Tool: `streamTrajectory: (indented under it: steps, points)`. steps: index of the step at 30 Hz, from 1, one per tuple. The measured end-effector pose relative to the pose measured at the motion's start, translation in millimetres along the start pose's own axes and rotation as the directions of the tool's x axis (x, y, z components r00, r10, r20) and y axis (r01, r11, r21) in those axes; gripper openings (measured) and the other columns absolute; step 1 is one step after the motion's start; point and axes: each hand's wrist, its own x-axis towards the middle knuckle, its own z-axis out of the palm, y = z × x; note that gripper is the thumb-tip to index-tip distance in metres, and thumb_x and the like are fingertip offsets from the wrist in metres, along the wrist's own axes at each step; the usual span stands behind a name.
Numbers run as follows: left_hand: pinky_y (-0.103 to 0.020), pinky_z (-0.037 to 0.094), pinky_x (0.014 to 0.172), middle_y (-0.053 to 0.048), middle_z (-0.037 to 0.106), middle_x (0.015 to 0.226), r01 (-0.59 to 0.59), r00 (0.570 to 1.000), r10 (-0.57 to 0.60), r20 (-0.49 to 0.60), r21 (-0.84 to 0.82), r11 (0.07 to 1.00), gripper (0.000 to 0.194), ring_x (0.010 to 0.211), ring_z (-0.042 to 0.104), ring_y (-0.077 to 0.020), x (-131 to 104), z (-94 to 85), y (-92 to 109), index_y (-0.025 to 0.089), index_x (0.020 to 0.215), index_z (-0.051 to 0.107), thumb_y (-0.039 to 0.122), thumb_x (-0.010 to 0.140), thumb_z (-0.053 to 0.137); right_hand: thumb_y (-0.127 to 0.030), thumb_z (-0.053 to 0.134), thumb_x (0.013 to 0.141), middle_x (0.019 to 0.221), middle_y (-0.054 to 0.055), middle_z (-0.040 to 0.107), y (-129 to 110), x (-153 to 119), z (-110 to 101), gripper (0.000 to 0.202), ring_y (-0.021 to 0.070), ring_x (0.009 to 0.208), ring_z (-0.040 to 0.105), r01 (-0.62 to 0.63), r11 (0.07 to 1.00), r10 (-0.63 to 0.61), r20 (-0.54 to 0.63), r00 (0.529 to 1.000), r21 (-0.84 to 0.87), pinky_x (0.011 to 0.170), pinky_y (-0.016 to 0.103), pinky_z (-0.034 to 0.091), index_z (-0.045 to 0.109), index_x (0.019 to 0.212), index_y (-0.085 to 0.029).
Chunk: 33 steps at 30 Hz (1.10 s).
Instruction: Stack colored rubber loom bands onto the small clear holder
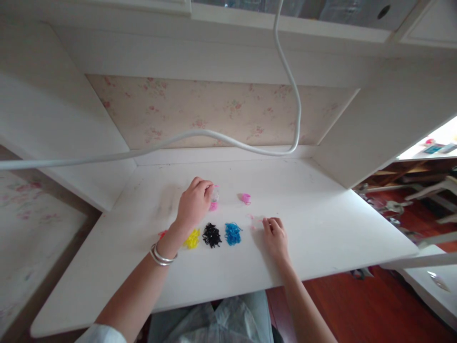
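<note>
My left hand (pixel 194 200) is closed on a small clear container (pixel 215 194), which has pink at its top and bottom. Low over the white desk, the fingertips of my right hand (pixel 276 238) are pinched on a thin pink rubber band (pixel 260 220). A few more pale pink bits lie beside those fingers. Between the hands sit heaps of small rubber bands: a blue pile (pixel 233 234), a black pile (pixel 212 235) and a yellow pile (pixel 192 239). A red pile (pixel 163 234) is mostly hidden behind my left wrist. Farther back is a pink-purple clump (pixel 245 198).
The white desk (pixel 221 274) has side panels and a flower-patterned back. A white cable (pixel 200 133) hangs across the view above the desk. At the right, beyond the desk edge, are a reddish floor (pixel 339 309) and white furniture (pixel 428 281).
</note>
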Motion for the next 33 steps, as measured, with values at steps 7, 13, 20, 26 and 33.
streamTrajectory:
  steps: [7,13,20,26,33]
  points:
    - [-0.024,0.044,0.073,-0.002,0.061,0.098,0.068,0.993,-0.080,0.081,0.140,0.988,0.023,0.082,0.061,-0.0146,3,7.7,-10,0.025,0.096,0.065,0.027,0.092,0.043,-0.054,0.034,0.090,0.093,0.007,0.058,3,1,3,0.046,0.0173,0.077,0.056,-0.005,1.000,0.005,-0.006,1.000,-0.002,0.073,0.030,0.041,0.063,0.081,-0.020]
    - [-0.024,0.044,0.073,-0.002,0.061,0.099,0.090,0.981,-0.112,0.158,0.139,0.986,0.024,0.083,0.061,-0.0146,4,14.7,-10,0.027,0.097,0.067,0.027,0.091,0.043,-0.056,0.034,0.090,0.093,0.007,0.058,2,1,3,0.047,0.0171,0.075,0.055,-0.003,1.000,0.004,-0.018,1.000,0.002,0.073,0.031,0.041,0.063,0.080,-0.020]
    - [-0.024,0.045,0.078,-0.002,0.063,0.099,0.081,0.991,-0.085,0.104,0.041,0.996,0.023,0.084,0.061,-0.0142,-2,6.3,-23,0.025,0.097,0.066,0.025,0.090,0.044,-0.055,0.036,0.089,0.096,0.007,0.057,-1,2,3,0.046,0.0158,0.072,0.055,-0.011,1.000,0.011,-0.026,1.000,0.028,0.071,0.030,0.043,0.064,0.083,-0.019]
    - [-0.024,0.047,0.072,-0.002,0.063,0.090,0.131,0.987,-0.109,0.117,-0.201,0.971,0.024,0.073,0.059,-0.0124,-55,-4.2,-27,0.021,0.096,0.064,0.032,0.093,0.042,-0.050,0.040,0.090,0.096,0.007,0.057,-50,15,7,0.040,0.0149,0.078,0.055,0.093,0.988,-0.087,-0.057,0.995,0.120,0.071,0.027,0.045,0.066,0.086,-0.019]
    - [-0.027,0.050,0.069,-0.006,0.063,0.089,0.294,0.936,-0.210,0.283,-0.300,0.908,0.029,0.079,0.061,-0.0162,-138,5.9,-20,0.022,0.095,0.064,0.037,0.093,0.039,-0.043,0.038,0.094,0.098,0.006,0.057,-139,42,29,0.036,0.0126,0.073,0.055,0.359,0.929,-0.361,0.009,0.933,0.095,0.069,0.026,0.044,0.068,0.094,-0.022]
